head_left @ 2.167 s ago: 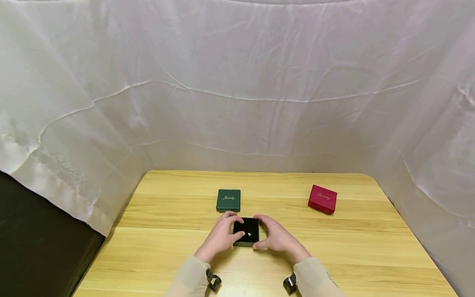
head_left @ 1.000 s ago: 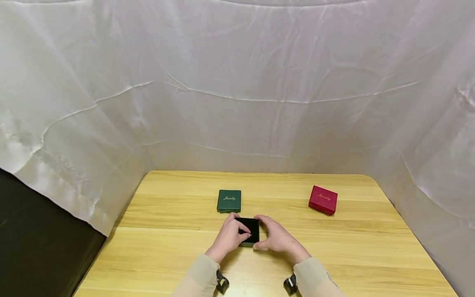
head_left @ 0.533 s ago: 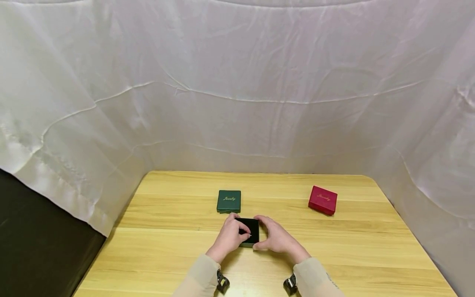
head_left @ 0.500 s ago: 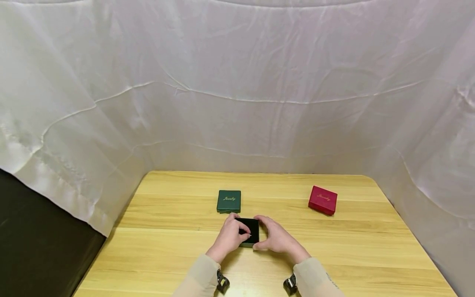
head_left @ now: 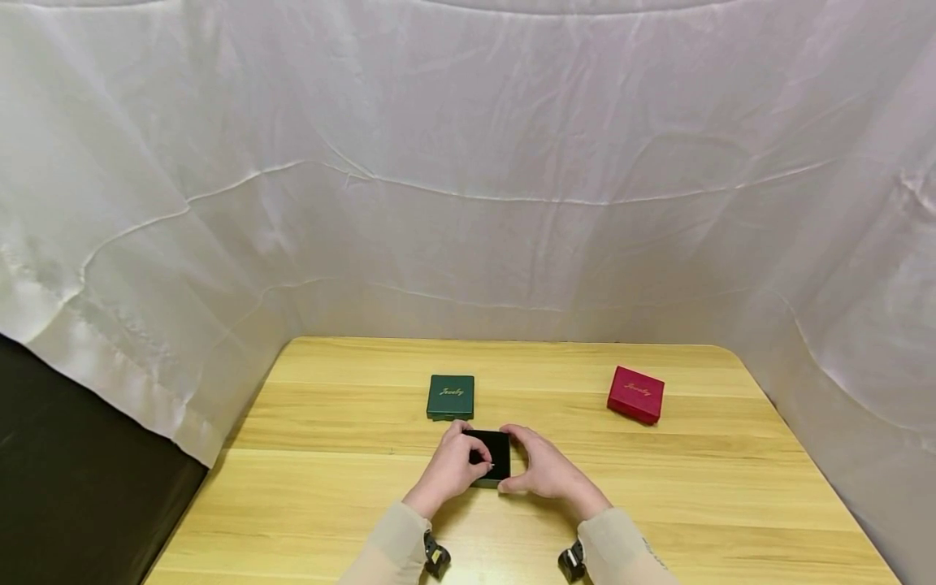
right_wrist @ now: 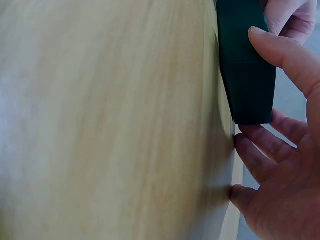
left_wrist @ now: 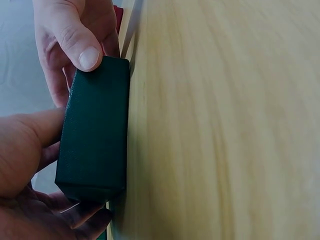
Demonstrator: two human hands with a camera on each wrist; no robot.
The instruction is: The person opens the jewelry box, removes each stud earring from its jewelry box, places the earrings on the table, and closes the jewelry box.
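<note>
The base of a dark green jewelry box, lined in black, sits on the table between the hands. My left hand reaches over its left side, thumb and forefinger pinching a small silver piece of jewelry at the lining. The fingers mostly hide that piece. My right hand holds the box at its right side. In the right wrist view its thumb presses the near green wall, with the fingers curled around the far side. The left wrist view shows the green outer wall between both hands.
A green lid with gold lettering lies just beyond the left hand. Farther right is a red jewelry box, set at an angle. The wooden table is bordered by pale hanging cloth.
My left hand has shifted right over the box, and its thumb and forefinger have come together on the star-shaped silver piece. The right hand keeps its hold. The last half second shows hardly any movement.
</note>
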